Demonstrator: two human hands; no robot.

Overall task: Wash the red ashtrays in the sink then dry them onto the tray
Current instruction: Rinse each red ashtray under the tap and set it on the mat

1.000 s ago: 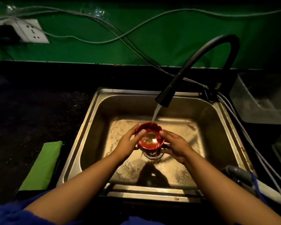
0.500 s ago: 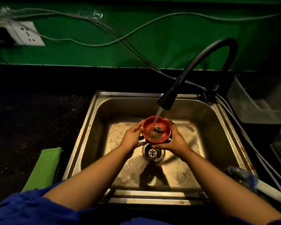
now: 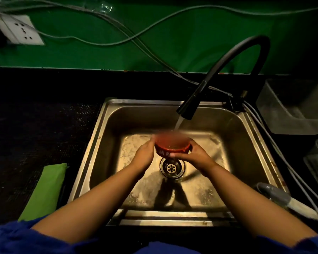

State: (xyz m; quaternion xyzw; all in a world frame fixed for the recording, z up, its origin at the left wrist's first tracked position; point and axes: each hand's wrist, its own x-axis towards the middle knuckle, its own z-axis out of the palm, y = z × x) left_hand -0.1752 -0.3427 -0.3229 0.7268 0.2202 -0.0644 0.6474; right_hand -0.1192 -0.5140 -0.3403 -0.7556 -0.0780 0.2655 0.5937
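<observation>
A red ashtray is held upright over the steel sink, just above the drain. My left hand grips its left side and my right hand grips its right side and underside. Water runs from the black faucet spout into the ashtray, whose far rim is blurred. White lettering shows on its near wall.
A green cloth lies on the dark counter left of the sink. Clear plastic containers stand at the right. Grey cables run along the sink's right rim and across the green wall. A white socket sits top left.
The ashtray has gone from tilted toward me to upright under the stream, and it has risen a little. My right hand has slid under its right side.
</observation>
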